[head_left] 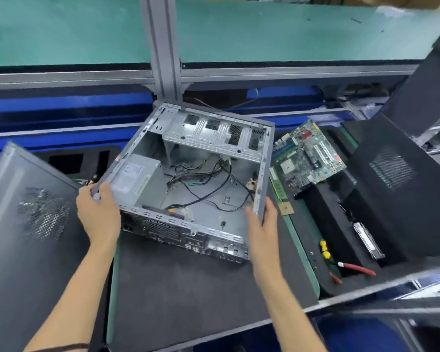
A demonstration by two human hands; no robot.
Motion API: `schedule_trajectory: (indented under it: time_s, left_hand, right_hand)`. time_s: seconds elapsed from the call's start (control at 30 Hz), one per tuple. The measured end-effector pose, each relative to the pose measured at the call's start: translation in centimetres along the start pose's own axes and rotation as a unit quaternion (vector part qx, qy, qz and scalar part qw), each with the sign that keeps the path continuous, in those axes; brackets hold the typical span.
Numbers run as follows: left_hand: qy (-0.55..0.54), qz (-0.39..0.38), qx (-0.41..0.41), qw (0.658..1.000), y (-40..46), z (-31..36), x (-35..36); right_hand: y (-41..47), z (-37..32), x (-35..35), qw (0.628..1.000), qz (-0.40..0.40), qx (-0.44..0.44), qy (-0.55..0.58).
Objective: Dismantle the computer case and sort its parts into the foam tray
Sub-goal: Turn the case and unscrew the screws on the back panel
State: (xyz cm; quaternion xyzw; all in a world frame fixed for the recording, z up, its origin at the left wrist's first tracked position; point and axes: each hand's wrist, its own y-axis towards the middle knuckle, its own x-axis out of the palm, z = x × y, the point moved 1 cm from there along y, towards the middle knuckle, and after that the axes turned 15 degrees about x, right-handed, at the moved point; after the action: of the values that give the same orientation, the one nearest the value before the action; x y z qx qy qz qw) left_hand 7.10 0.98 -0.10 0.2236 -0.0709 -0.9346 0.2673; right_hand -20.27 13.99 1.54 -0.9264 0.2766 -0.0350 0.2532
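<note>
One side panel leans at nine o'clock. The left hand grips the open computer case by its left edge, the right hand its right edge, tilted above the dark mat. One motherboard lies in the foam tray at three o'clock, one pair of red-handled pliers nearer

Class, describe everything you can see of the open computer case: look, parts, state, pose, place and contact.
The computer case is a grey metal shell with its side off, tilted on the dark mat. Inside sit a power supply, loose cables and an empty drive cage; the ported rear panel faces the person. The left hand grips its left corner; the right hand holds its right edge.
</note>
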Motion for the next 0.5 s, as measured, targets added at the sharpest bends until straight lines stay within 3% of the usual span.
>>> schedule_trajectory:
  time_s: [0.23, 0.4, 0.5]
  left_hand:
    - [0.012, 0.04, -0.014, 0.999, -3.5, 1.2, 0.7]
    - [0.047, -0.006, -0.019, 0.999, -6.5, 2.3, 0.1]
    - [0.151, -0.022, 0.053, 0.987, -6.8, 4.8, -0.3]
  right_hand:
    - [2.6, -1.0, -1.6, 0.994, 0.082, -0.072, -0.025]
    - [5.9, -3.6, -4.3, 0.996, 0.019, -0.067, -0.061]
    - [7.2, -4.0, -6.7, 0.995, 0.002, -0.075, -0.07]
